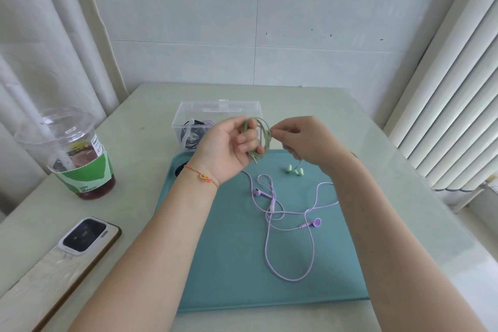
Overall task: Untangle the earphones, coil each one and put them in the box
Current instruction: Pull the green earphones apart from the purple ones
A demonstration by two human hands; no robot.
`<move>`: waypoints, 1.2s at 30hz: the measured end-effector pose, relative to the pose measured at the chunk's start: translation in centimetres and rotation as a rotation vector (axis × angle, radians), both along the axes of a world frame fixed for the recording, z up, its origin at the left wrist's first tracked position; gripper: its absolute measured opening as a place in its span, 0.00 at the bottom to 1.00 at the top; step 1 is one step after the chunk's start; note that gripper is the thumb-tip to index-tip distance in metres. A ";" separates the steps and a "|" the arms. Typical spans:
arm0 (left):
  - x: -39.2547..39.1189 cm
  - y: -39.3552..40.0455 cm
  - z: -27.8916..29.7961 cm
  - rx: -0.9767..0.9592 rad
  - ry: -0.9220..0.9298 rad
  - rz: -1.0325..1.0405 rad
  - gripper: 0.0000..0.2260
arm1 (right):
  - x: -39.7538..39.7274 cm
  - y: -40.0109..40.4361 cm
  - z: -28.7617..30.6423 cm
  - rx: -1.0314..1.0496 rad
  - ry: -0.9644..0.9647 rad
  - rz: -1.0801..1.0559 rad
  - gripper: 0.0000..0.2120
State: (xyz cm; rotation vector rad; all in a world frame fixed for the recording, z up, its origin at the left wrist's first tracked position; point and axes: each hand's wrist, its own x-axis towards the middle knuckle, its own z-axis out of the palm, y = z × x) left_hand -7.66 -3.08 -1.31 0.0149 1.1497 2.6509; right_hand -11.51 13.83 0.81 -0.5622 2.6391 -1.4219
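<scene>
A teal mat (229, 264) is laid on a pale table (404, 170). Above its far edge, green earphones (260, 137) are held coiled around the left hand (229, 148) and pinched by the right hand (304, 140). Purple earphones (285, 213) lie loose on the mat, near the clear box (215, 116).

The green earphones (260, 137) are wound into a loose coil held above the far edge of the teal mat (229, 264), their metal plug pointing down and the two green earbuds (294, 170) hanging just over the mat. The purple earphones (285, 221) lie uncoiled in loops at the mat's middle. The clear plastic box (218, 116) stands open just beyond the mat's far edge, dark and purple coils inside.
</scene>
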 end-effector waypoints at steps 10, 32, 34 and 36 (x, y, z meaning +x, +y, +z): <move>-0.5 0.1 -0.9 -0.574 -0.126 -0.009 0.15 | -0.7 -0.2 -0.1 -0.073 0.215 -0.198 0.07; -0.3 -0.3 -0.4 -0.041 0.149 0.414 0.10 | 2.3 -2.2 -0.2 0.200 -0.164 0.283 0.08; -0.4 -0.2 -0.5 -0.173 0.182 0.453 0.09 | 2.3 -2.1 0.0 0.191 -0.170 0.260 0.08; -0.4 -0.1 -0.6 -0.283 0.219 0.486 0.08 | 2.3 -1.9 0.4 0.221 -0.151 0.222 0.08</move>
